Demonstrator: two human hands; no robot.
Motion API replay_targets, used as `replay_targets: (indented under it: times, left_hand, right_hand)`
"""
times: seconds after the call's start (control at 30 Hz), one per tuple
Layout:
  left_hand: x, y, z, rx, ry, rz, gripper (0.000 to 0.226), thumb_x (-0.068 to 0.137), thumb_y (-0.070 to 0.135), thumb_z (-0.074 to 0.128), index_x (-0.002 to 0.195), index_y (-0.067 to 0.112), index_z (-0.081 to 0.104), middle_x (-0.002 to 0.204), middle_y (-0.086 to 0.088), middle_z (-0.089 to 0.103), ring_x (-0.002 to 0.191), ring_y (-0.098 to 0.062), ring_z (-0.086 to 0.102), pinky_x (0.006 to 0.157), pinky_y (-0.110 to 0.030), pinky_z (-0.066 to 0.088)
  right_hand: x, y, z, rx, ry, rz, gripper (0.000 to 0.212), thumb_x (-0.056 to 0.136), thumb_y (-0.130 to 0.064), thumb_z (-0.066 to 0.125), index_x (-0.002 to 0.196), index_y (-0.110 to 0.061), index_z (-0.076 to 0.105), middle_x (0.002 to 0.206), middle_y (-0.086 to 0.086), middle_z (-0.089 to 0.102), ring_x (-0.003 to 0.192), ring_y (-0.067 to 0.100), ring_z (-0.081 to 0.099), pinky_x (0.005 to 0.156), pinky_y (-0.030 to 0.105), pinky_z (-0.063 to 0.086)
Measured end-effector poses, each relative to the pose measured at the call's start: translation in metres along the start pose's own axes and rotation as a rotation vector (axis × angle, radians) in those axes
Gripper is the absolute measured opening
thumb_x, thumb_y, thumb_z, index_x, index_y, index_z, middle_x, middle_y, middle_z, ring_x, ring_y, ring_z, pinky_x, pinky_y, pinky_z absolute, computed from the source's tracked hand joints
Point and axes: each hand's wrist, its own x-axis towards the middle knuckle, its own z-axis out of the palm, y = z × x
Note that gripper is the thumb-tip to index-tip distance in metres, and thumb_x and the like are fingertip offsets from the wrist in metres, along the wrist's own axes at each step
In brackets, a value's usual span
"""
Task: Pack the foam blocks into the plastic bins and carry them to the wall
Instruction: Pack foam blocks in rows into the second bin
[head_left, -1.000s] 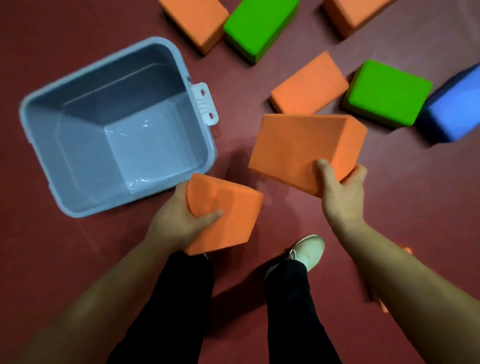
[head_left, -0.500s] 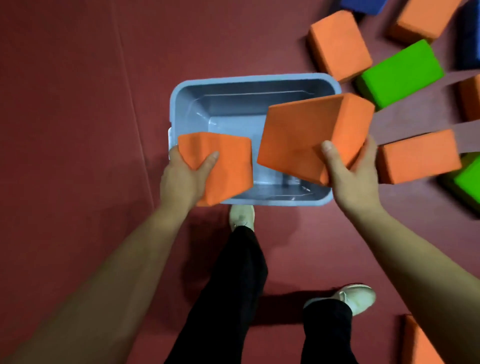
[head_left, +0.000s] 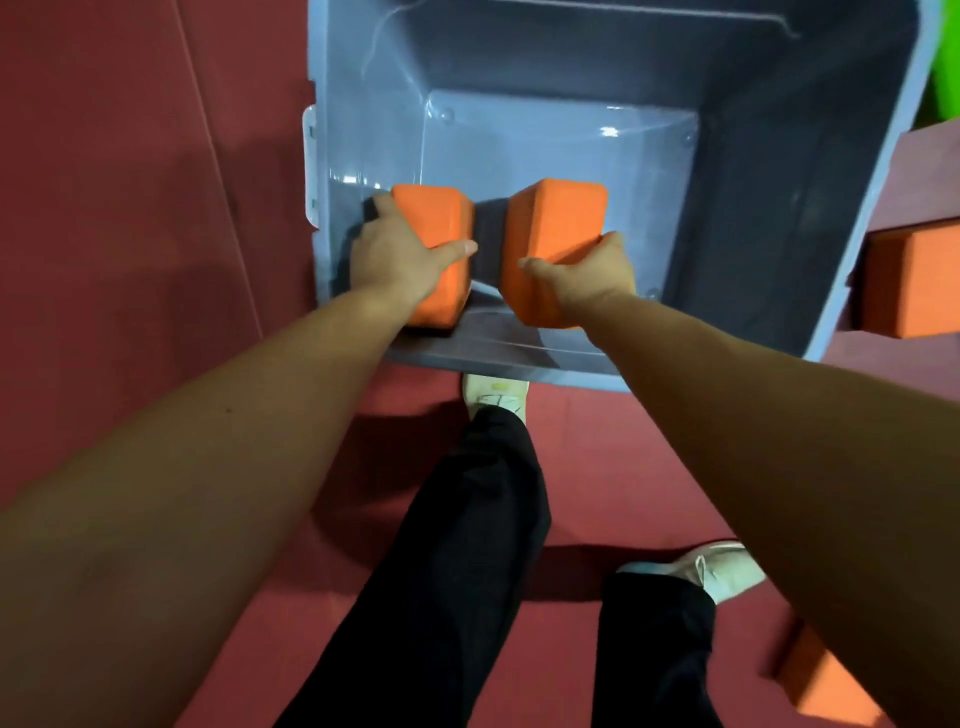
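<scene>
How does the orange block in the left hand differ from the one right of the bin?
The left-hand block is gripped by the left hand inside the bin; the floor block lies untouched outside. The left-hand block shows nearly whole; the floor block is cropped. Both are orange.

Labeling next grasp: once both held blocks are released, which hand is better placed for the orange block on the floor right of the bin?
Right, likely. The floor block lies just outside the right wall of the bin, nearer the right hand; the left hand grips an orange block at the left wall.

left block (head_left: 436, 221), right block (head_left: 556, 218) — both in bin (head_left: 758, 234)
</scene>
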Motion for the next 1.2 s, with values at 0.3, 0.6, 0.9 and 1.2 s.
replay_targets:
  times: [0.3,0.6,0.9,1.2]
  left_hand:
    - [0.010,-0.005,-0.011,0.121,-0.096,0.065,0.098,0.076,0.062,0.074,0.143,0.004,0.031,0.129,-0.024,0.059,0.121,-0.042,0.054,0.094,-0.043,0.045]
    - [0.038,-0.009,-0.034,0.126,-0.347,0.007,0.101,0.083,0.049,0.075,0.155,0.009,0.017,0.147,-0.017,0.047,0.133,-0.037,0.047,0.108,-0.041,0.040]
    - [-0.020,0.052,-0.057,0.269,-0.133,0.126,0.071,0.090,0.038,0.067,0.146,0.006,0.037,0.140,-0.021,0.052,0.129,-0.039,0.050,0.103,-0.043,0.042]
    - [-0.121,0.288,0.008,-0.366,-0.124,0.541,0.014,0.088,0.038,0.059,0.096,0.029,0.067,0.071,0.008,0.063,0.072,-0.017,0.064,0.076,-0.036,0.052]
  right_hand:
    - [-0.010,-0.014,0.047,-0.112,-0.098,-0.049,0.083,0.071,-0.052,0.081,0.127,-0.012,0.035,0.127,0.011,0.051,0.112,0.032,0.058,0.087,0.038,0.045]
    - [-0.017,-0.037,0.042,-0.142,-0.326,0.074,0.087,0.078,-0.041,0.080,0.142,-0.012,0.029,0.136,0.012,0.051,0.118,0.033,0.056,0.092,0.042,0.051]
    - [-0.030,-0.025,-0.047,0.030,-0.341,-0.061,0.074,0.090,-0.032,0.069,0.151,-0.008,0.034,0.136,0.012,0.056,0.124,0.030,0.056,0.104,0.035,0.045]
    - [0.020,0.075,-0.286,0.901,0.068,-0.014,0.008,0.096,-0.005,0.055,0.090,-0.005,0.060,0.066,0.009,0.059,0.051,0.016,0.055,0.053,0.025,0.049]
